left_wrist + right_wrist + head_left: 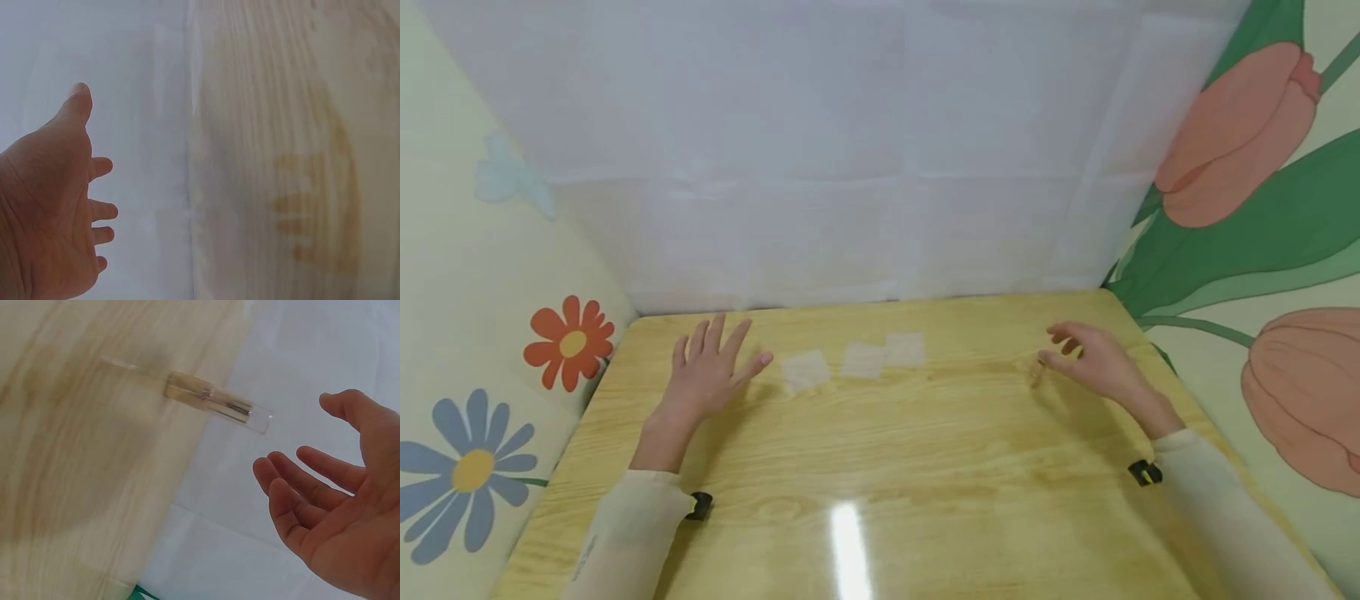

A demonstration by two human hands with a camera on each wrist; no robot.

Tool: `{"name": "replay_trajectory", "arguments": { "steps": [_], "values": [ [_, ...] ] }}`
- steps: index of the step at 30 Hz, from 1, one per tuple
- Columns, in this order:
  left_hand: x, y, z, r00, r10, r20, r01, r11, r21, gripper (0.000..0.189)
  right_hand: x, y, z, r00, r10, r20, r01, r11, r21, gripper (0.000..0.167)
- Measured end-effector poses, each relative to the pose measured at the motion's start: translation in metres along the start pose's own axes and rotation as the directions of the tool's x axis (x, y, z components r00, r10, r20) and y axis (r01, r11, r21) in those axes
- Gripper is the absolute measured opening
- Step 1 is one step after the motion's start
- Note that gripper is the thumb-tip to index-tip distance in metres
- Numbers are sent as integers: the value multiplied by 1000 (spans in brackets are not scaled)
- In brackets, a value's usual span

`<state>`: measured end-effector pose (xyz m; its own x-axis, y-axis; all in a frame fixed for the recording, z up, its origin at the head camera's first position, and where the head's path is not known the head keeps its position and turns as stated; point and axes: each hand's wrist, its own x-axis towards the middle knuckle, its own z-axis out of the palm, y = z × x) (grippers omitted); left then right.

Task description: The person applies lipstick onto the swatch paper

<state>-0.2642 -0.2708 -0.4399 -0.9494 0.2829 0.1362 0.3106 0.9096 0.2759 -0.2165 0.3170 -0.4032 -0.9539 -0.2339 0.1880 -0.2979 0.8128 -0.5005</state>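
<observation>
A small slim bottle (pixel 187 390) with an amber-toned body, a gold collar and a clear cap appears in the right wrist view, standing on the wooden table (pixel 925 450). My right hand (pixel 1097 362) hovers beside it with fingers loosely bent. In the right wrist view a gap shows between the fingertips (pixel 262 469) and the cap, so nothing is held. Over the table's left part, my left hand (pixel 703 379) spreads its fingers and thumb wide, holding nothing. Three thin pale squares (pixel 806 371) lie in a row to the right of its thumb.
A white cloth or sheet (pixel 850 167) hangs behind the table's far edge. Flower-painted walls flank it, with a red flower (pixel 572 343) on the left and a pink tulip (pixel 1240 133) on the right. Glare (pixel 850 550) shines on the near tabletop.
</observation>
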Motion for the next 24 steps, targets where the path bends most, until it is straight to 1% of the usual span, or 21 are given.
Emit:
{"name": "replay_trajectory", "arguments": {
  "steps": [6,10,12,14,20,24],
  "values": [
    [0,-1,2,1000,4,-1,-4,1000,-5,84,-6,9,9,999,15,47,-17,999,28,57],
    [-1,0,3,1000,6,11,-6,1000,-1,84,-8,18,17,993,50,111,-60,994,92,68],
    [-1,1,2,1000,10,11,-10,1000,2,83,-6,23,21,988,57,142,-76,989,130,70],
    [-1,2,1,1000,17,7,-17,1000,1,83,-4,27,26,986,56,158,-82,984,160,69],
    [1,8,0,999,39,4,-39,999,-14,83,0,36,36,984,37,175,-77,971,225,54],
    [4,12,4,998,60,9,-60,998,-30,83,0,40,40,984,11,176,-56,966,252,51]
  ]
}}
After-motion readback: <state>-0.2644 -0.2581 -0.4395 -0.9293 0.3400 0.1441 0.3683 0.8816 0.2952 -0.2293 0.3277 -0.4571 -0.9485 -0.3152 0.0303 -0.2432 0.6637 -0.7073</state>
